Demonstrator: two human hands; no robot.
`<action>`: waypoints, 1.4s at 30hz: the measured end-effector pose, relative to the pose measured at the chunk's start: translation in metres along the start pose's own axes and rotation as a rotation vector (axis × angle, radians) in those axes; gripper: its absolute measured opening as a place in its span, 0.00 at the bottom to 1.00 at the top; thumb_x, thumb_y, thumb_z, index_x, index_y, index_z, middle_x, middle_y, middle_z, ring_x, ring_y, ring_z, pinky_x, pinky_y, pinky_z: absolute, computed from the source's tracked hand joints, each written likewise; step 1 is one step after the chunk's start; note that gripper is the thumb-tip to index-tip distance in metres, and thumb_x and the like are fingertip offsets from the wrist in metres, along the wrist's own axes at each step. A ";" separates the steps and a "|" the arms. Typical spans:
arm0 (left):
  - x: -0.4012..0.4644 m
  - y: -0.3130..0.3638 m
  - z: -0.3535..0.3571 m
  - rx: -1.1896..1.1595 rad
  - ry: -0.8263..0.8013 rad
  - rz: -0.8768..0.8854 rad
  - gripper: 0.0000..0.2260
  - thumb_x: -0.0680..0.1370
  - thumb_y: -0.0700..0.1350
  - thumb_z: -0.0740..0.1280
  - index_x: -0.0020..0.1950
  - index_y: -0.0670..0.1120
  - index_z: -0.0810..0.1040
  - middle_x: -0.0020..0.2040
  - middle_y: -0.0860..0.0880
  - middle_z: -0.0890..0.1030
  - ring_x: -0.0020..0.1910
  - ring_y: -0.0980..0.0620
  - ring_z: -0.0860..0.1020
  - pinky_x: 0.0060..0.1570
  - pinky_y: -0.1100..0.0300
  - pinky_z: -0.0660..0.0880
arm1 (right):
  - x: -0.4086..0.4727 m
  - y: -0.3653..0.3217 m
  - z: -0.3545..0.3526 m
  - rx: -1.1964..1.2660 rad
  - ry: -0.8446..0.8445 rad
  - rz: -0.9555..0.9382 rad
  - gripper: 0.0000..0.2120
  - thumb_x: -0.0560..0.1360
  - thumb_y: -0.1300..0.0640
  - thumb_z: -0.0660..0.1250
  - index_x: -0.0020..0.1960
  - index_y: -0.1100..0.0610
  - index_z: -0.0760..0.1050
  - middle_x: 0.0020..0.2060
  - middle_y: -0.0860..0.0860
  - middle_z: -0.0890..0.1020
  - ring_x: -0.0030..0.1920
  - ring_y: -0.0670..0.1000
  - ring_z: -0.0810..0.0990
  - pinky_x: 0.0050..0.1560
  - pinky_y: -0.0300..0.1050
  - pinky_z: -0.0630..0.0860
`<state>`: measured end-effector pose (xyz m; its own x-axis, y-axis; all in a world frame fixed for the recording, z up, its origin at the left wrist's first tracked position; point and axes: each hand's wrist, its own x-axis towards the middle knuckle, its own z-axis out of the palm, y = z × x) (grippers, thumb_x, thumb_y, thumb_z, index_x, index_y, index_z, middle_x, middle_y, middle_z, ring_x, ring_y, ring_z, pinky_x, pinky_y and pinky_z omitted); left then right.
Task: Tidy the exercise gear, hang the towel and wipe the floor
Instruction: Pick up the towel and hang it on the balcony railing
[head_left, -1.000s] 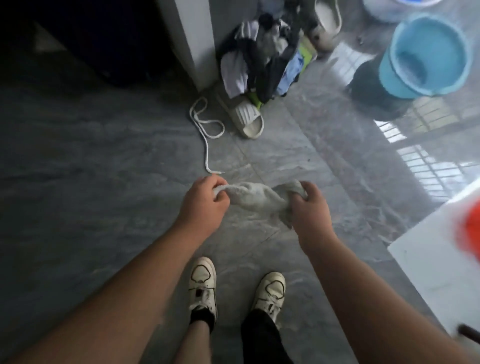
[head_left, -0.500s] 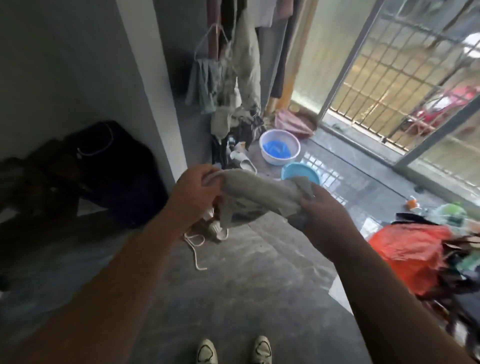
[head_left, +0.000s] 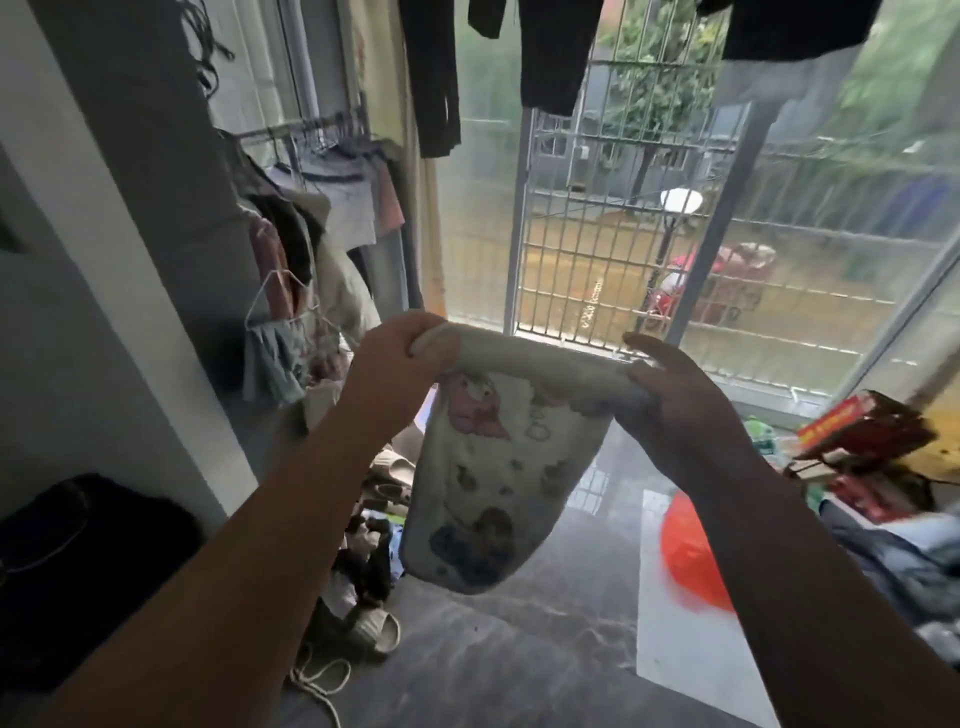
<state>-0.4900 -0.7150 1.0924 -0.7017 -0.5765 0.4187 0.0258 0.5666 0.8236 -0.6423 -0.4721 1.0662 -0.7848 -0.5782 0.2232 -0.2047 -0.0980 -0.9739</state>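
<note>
A small white towel (head_left: 488, 478) with pink and blue cartoon prints hangs spread between my hands at chest height, in front of the barred window. My left hand (head_left: 395, 358) grips its upper left corner, fingers curled over the rolled top edge. Its upper right corner is pinched by my right hand (head_left: 675, 400). The towel's lower end hangs free above the grey floor (head_left: 519, 649). A white rope (head_left: 317, 680) lies coiled on the floor near the bottom edge, by my left forearm.
Dark garments (head_left: 550, 52) hang from a line overhead. A rack of clothes on hangers (head_left: 311, 228) stands at the left wall. Slippers (head_left: 374, 629) and a clothes pile lie below. Red boxes (head_left: 857, 436) and an orange bag (head_left: 685, 556) clutter the right. A black bag (head_left: 78, 561) sits lower left.
My hands have lifted the towel from near the floor to chest height and spread it open. My view has swung up from the floor toward the window and clothesline.
</note>
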 end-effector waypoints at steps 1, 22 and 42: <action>0.011 0.005 0.011 0.022 0.004 0.014 0.04 0.78 0.49 0.69 0.49 0.50 0.82 0.41 0.54 0.81 0.36 0.67 0.77 0.33 0.74 0.71 | 0.009 -0.006 -0.008 0.104 0.049 0.045 0.17 0.82 0.47 0.60 0.61 0.57 0.79 0.64 0.52 0.77 0.60 0.45 0.76 0.57 0.27 0.70; 0.255 0.033 0.295 -0.046 -0.220 0.357 0.24 0.63 0.39 0.61 0.57 0.47 0.81 0.59 0.51 0.75 0.59 0.48 0.77 0.57 0.57 0.76 | 0.243 0.009 -0.242 0.204 0.443 0.086 0.09 0.78 0.67 0.61 0.56 0.63 0.76 0.44 0.62 0.85 0.42 0.61 0.86 0.41 0.52 0.82; 0.619 -0.108 0.438 -0.109 -0.202 0.001 0.06 0.77 0.43 0.67 0.44 0.54 0.79 0.38 0.50 0.84 0.36 0.49 0.84 0.37 0.57 0.80 | 0.608 0.117 -0.302 -0.339 0.669 0.102 0.10 0.72 0.58 0.64 0.40 0.44 0.81 0.35 0.54 0.84 0.35 0.59 0.84 0.37 0.62 0.83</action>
<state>-1.2389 -0.8753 1.0951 -0.8296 -0.4403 0.3432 0.0956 0.4936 0.8644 -1.3201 -0.5909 1.1005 -0.9749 0.0549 0.2157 -0.1961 0.2465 -0.9491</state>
